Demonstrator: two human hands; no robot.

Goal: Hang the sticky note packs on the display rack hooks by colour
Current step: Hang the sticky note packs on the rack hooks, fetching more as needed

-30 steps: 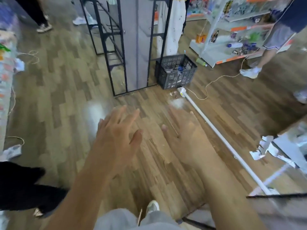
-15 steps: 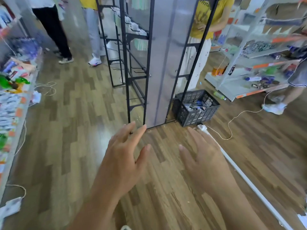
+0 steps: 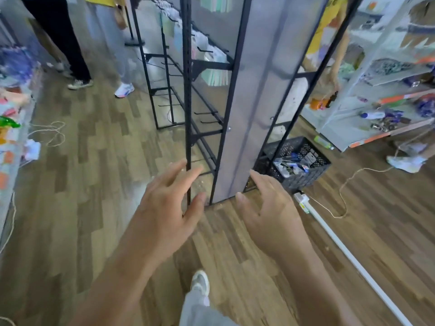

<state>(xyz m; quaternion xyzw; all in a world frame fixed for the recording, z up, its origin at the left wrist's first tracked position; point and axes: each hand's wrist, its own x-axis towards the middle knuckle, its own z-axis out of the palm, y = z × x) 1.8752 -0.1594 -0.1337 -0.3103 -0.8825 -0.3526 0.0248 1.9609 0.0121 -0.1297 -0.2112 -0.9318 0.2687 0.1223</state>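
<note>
No legible txt, labels or nos. anywhere; all too blurred.

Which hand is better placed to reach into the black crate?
Right, probably. The right hand, open and empty, is nearest the crate; the left hand is farther, across the foot of the rack.

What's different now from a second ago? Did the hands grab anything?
The view has moved nearer the rack and tipped up, so more of it shows. Nothing was grabbed or dropped. The left hand and right hand stay open and empty; the crate stays by the rack.
</note>
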